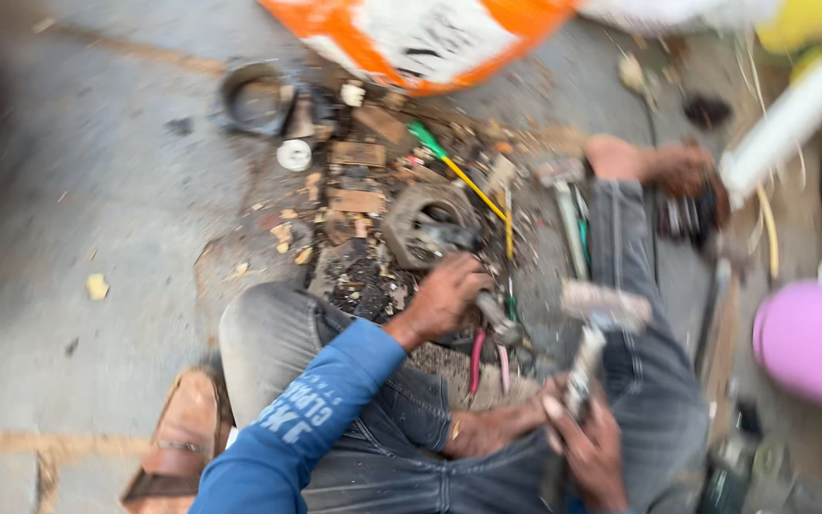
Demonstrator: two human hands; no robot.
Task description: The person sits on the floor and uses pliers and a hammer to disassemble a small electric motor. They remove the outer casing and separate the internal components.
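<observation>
- Head view: the ground is a grey concrete floor [97, 171], dusty, with a pile of wood chips and dark scraps [363, 219] in the middle. The picture is blurred.
- At the top lies an orange and white sack [420, 38]; a pink rounded container [811, 347] is at the right edge, and a yellow object [801, 24] in the top right corner.
- The person sits on the floor in grey jeans [278, 333] and a brown shoe [178, 443].
- The left hand [444, 300], in a blue sleeve [306, 419], is closed around a dark metal tool [497, 319] near a round rusty part [425, 224].
- The right hand [587, 447] grips a hammer [592, 328], its head above the knee.
- A green and yellow screwdriver [454, 167] lies in the scraps.
</observation>
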